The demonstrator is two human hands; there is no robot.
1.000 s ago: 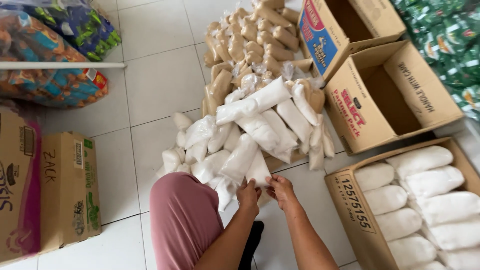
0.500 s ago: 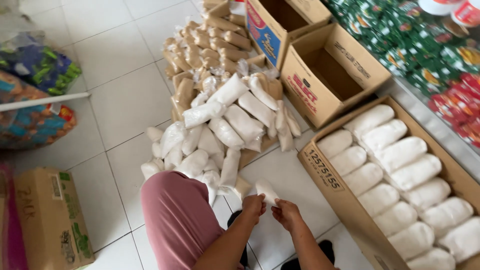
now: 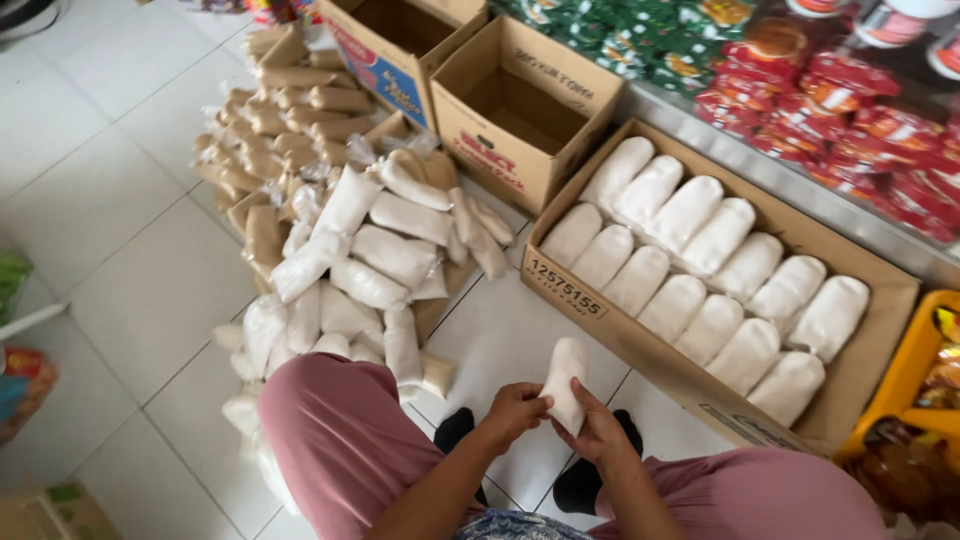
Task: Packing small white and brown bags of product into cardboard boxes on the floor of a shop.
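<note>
Both my hands hold one white plastic packet (image 3: pixel 566 380) upright over the tiled floor between my knees. My left hand (image 3: pixel 514 411) grips its lower left side and my right hand (image 3: pixel 596 433) grips its lower right side. Just right of the packet stands a wide cardboard box (image 3: pixel 566 292) filled with two rows of the same white packets (image 3: pixel 690 265). To the left lies a loose heap of white packets (image 3: pixel 370 262).
Behind the white heap is a pile of tan packets (image 3: pixel 285 115). Two open cardboard boxes (image 3: pixel 520 108) stand at the back. Shelves of red and green snack packs (image 3: pixel 840 90) run along the right. A yellow crate (image 3: pixel 905 390) sits at far right.
My view swung right from the packet heap to the filled box. My hands lifted one white packet from the heap's edge and carried it rightward, toward the box.
</note>
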